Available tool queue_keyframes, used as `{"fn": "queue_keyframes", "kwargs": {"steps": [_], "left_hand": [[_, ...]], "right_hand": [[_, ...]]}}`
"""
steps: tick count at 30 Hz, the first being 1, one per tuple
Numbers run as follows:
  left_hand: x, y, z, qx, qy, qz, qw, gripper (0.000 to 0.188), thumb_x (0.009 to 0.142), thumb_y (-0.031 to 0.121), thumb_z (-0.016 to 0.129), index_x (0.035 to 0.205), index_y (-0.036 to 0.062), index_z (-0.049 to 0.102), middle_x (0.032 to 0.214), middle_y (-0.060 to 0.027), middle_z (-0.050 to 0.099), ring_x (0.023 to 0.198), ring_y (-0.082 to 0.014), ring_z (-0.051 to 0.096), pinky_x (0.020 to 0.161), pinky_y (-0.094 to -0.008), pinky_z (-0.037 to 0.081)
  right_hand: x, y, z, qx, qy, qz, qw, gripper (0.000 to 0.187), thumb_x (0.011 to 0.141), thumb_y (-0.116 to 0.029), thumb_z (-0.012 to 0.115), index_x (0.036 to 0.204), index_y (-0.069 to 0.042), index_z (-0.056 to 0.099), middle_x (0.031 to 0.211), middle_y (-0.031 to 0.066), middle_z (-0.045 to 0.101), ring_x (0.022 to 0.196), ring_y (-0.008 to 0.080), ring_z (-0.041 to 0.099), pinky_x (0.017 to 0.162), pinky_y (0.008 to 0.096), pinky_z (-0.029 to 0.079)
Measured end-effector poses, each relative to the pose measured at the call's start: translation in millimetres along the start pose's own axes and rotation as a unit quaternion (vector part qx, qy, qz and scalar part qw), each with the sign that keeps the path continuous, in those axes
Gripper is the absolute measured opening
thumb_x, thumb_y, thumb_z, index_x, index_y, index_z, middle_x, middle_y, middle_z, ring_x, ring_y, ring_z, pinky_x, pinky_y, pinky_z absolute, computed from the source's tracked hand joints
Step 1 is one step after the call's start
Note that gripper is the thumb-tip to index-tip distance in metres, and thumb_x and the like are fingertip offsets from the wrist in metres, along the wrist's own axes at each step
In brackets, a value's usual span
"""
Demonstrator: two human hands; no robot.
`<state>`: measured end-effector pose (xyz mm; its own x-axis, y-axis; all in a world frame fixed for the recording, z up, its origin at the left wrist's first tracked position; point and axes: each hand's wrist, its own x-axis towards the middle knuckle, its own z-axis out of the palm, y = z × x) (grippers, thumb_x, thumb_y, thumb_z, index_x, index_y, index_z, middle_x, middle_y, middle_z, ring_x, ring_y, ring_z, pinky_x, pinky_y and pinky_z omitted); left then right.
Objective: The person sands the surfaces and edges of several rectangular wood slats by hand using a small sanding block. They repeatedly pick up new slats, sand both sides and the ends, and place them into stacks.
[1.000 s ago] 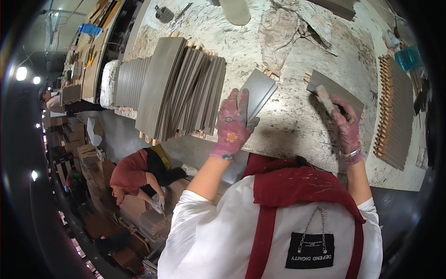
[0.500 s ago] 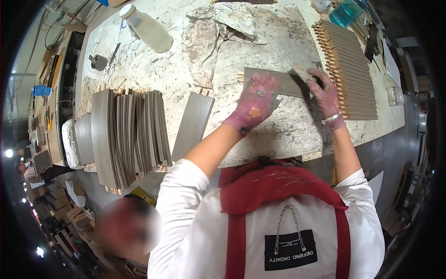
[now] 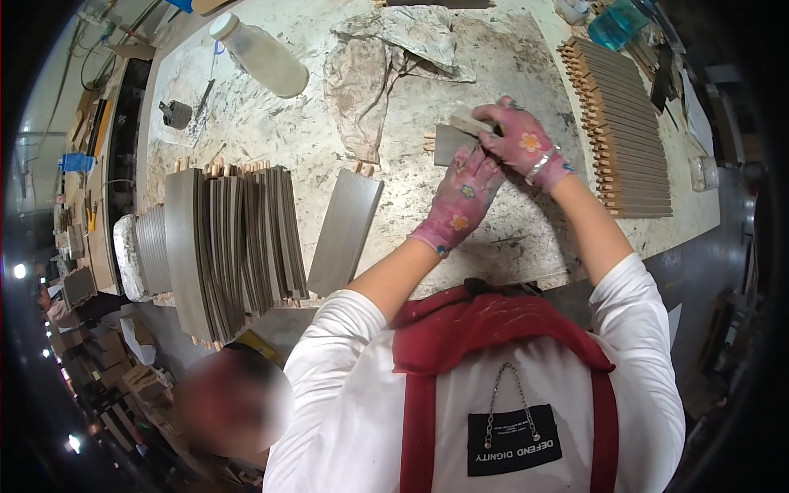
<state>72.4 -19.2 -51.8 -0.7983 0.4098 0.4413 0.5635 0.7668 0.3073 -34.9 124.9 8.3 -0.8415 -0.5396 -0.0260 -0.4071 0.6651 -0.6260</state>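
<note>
My left hand (image 3: pixel 462 197), in a pink flowered glove, grips a short grey wooden board (image 3: pixel 449 146) at its near edge, fingers close together. Pale dowel pegs (image 3: pixel 429 142) stick out of the board's left end; the hands hide its right part. My right hand (image 3: pixel 526 146), gloved alike, pinches a pale flat pad (image 3: pixel 470 122) against the board's far side, close beside the left fingertips. To the left of my left hand lies another grey board (image 3: pixel 347 230), with pegs at its far end.
Upright grey boards (image 3: pixel 246 238) stand packed at the table's left; a pegged row (image 3: pixel 629 131) lies at the right. A stained cloth (image 3: pixel 362 90), a bottle (image 3: pixel 263 57) and a blue container (image 3: pixel 612 31) sit farther back. A person's blurred head (image 3: pixel 234 398) is at lower left.
My right hand has moved left along the board with the pad, from its right end to beside my left hand. The left hand has shifted slightly nearer.
</note>
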Motion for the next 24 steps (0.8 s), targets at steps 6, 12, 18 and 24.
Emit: {"fn": "queue_keyframes", "kwargs": {"steps": [6, 12, 18, 24], "left_hand": [[7.9, -0.3, -3.2, -0.001, -0.007, 0.021, 1.000, 0.035, 0.090, 0.011, 0.058, 0.124, 0.0037, 0.062, 0.132, -0.0137, 0.060, 0.130, -0.0339, 0.051, 0.109, -0.0485, 0.039], [42.1, -14.6, -22.5, 0.001, -0.032, -0.005, 0.999, 0.052, 0.083, 0.026, 0.070, 0.131, 0.0100, 0.058, 0.131, -0.0139, 0.055, 0.125, -0.0354, 0.048, 0.107, -0.0517, 0.036], [41.5, -6.7, -18.0, 0.021, -0.084, -0.024, 0.996, 0.066, 0.078, 0.030, 0.075, 0.140, 0.0189, 0.054, 0.133, -0.0123, 0.052, 0.124, -0.0340, 0.047, 0.103, -0.0523, 0.036], [42.6, -3.5, -16.8, 0.034, -0.094, -0.043, 0.994, 0.067, 0.076, 0.032, 0.077, 0.139, 0.0231, 0.056, 0.132, -0.0110, 0.054, 0.123, -0.0318, 0.049, 0.100, -0.0508, 0.037]], "right_hand": [[-78.8, 68.4, -58.1, -0.100, 0.075, 0.046, 0.991, 0.030, 0.087, -0.024, 0.066, 0.113, -0.011, 0.064, 0.106, 0.0190, 0.067, 0.101, 0.0377, 0.064, 0.089, 0.0441, 0.051], [-106.0, 58.3, -71.0, -0.042, 0.191, 0.159, 0.968, 0.033, 0.086, -0.025, 0.068, 0.116, -0.011, 0.066, 0.112, 0.0171, 0.068, 0.105, 0.0356, 0.064, 0.093, 0.0398, 0.049], [-99.7, 86.3, -16.1, 0.161, 0.237, 0.189, 0.939, 0.043, 0.089, -0.030, 0.067, 0.124, -0.005, 0.065, 0.129, 0.0192, 0.063, 0.123, 0.0330, 0.058, 0.106, 0.0357, 0.043], [-127.5, 46.1, -16.4, 0.076, 0.236, 0.195, 0.949, 0.041, 0.087, -0.022, 0.069, 0.123, -0.005, 0.065, 0.114, 0.0195, 0.064, 0.110, 0.0323, 0.062, 0.097, 0.0387, 0.048]]}}
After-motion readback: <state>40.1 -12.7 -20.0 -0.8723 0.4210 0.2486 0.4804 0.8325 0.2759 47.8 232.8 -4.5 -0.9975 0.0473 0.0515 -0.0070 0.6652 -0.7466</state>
